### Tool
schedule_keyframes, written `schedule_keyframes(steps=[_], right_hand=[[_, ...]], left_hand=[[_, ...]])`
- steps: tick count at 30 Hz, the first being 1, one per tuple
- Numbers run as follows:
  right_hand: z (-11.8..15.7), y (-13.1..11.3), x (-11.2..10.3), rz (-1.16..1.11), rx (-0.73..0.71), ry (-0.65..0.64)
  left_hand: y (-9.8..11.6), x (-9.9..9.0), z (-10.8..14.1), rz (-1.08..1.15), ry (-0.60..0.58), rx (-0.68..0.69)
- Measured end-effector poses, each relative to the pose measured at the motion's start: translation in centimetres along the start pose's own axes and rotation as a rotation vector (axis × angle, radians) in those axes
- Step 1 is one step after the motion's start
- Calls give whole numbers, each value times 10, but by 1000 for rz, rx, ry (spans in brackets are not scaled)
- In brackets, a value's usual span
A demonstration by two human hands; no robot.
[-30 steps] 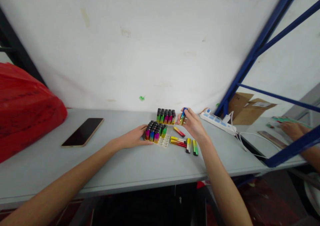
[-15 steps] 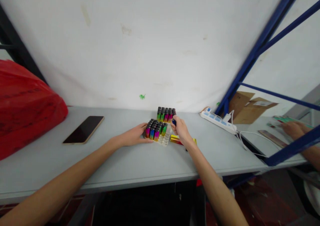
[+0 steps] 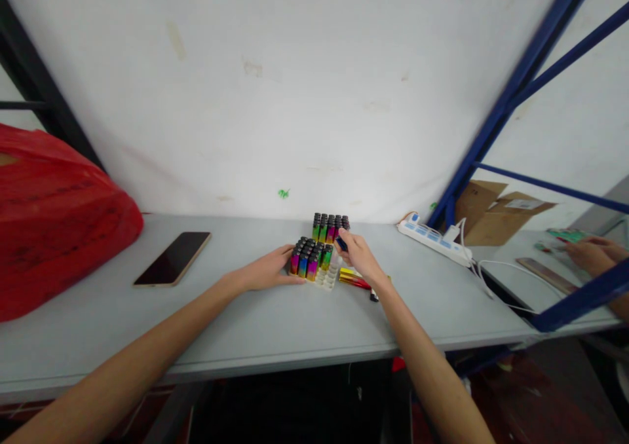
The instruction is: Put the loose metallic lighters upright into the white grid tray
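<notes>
Loose lighters [image 3: 354, 279] lie on the table [image 3: 275, 323], just below the right fingers. The left hand [image 3: 269, 270], spread open, cups the near tray [image 3: 326, 279] and its standing lighters [image 3: 305, 259]. Above the tray's right side, the right hand [image 3: 360, 255] pinches a dark lighter [image 3: 342, 243]. Beyond those fingertips stands the back batch [image 3: 330, 226].

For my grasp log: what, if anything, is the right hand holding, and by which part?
A lighter, dark end showing; the fingers hide the gripped part.
</notes>
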State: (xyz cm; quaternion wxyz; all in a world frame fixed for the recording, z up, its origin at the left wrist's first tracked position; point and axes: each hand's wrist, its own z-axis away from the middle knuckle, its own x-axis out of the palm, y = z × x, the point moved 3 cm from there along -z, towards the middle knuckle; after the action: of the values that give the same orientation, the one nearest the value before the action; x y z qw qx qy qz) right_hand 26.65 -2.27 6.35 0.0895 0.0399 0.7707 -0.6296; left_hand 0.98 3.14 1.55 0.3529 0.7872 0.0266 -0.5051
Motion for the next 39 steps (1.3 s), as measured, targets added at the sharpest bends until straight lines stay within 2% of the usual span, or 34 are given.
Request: schedule_keyframes(steps=[3,10,14,16,18,22,24,31,39], right_hand=[[1,5,-1,40,14,3],[-4,8,-5,-27,73,15],[1,-7,-12,4,-55,-137],[7,-15,-15,65,-103,-243],[13,-23,-18,156,-151,-293],[16,-33,-21,381,-306,-175],[16,-32,-19,456,-336,-135],[15,-20,-10,461,-262,-149],[14,-15,-11,479,-241,-193]], left_hand=[[1,0,0,-8,-9,-13],[1,0,2,2,-7,-23],[-1,0,2,-2,-8,-36],[0,0,1,4,-6,-38],[1,0,1,7,-5,-42],[2,1,1,2,-8,-31],[3,0,1,5,2,-23],[7,-1,2,3,2,-27],[5,1,1,-13,-4,-15]])
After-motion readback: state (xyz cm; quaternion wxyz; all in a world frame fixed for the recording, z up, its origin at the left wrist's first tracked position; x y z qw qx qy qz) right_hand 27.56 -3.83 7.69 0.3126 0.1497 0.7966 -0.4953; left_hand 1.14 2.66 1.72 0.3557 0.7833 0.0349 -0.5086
